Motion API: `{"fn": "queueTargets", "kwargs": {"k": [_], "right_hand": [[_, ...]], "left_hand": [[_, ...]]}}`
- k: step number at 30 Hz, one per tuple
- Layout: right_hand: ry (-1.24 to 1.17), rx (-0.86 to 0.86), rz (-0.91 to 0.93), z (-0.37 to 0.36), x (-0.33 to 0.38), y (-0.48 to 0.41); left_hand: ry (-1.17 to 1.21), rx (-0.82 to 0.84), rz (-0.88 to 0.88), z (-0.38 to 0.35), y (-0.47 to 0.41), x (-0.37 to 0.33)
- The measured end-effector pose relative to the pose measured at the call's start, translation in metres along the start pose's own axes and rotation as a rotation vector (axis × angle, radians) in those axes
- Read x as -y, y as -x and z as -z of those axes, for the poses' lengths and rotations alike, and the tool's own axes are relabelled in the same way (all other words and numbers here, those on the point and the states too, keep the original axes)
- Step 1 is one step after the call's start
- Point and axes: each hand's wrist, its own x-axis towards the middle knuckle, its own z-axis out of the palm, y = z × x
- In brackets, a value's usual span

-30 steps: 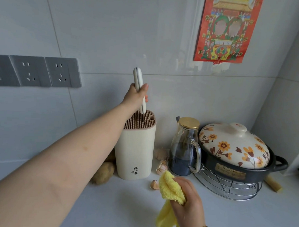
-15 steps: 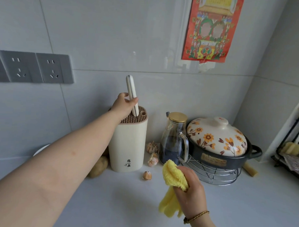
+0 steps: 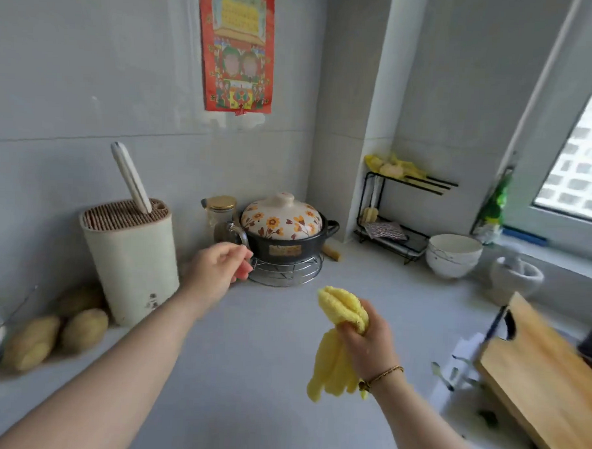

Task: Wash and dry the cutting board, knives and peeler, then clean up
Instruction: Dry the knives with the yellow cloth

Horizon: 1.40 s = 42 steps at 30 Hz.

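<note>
A cream knife block (image 3: 130, 261) stands at the back left of the counter. A knife with a white handle (image 3: 130, 178) sticks out of its slotted top, leaning left. My left hand (image 3: 218, 272) hovers to the right of the block, empty, fingers loosely apart. My right hand (image 3: 367, 339) grips a yellow cloth (image 3: 338, 345) over the middle of the counter. A wooden cutting board (image 3: 545, 381) lies tilted at the right edge, with a dark-handled tool (image 3: 495, 326) beside its handle hole.
A flowered clay pot (image 3: 284, 224) sits on a wire trivet, a glass jar (image 3: 222, 217) beside it. Potatoes (image 3: 56, 332) lie left of the block. A black rack (image 3: 396, 215), stacked white bowls (image 3: 452, 255) and a mortar (image 3: 516, 274) line the back right.
My left hand let go of the white-handled knife, which now stands in the block, and drew back to the right. The view swung right, bringing the cutting board and window into sight.
</note>
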Motion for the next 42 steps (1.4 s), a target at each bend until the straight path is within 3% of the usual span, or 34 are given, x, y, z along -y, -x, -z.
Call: {"fn": "queueTargets", "kwargs": {"k": [13, 21, 28, 37, 42], "right_hand": [[0.26, -0.397, -0.269, 0.23, -0.071, 0.102], [0.274, -0.667, -0.448, 0.389, -0.137, 0.161], [0.172, -0.71, -0.639, 0.453, -0.192, 0.194], [0.164, -0.686, -0.752, 0.473, -0.219, 0.193], [0.18, -0.685, -0.734, 0.474, -0.22, 0.187]], "left_hand": [[0.076, 0.64, 0.0, -0.268, 0.101, -0.049], [-0.209, 1.022, 0.008, -0.438, 0.189, -0.071], [-0.599, 1.14, -0.005, -0.53, 0.25, -0.056], [-1.009, 1.151, -0.157, -0.578, 0.259, -0.031], [-1.02, 1.198, -0.13, -0.587, 0.256, -0.026]]}}
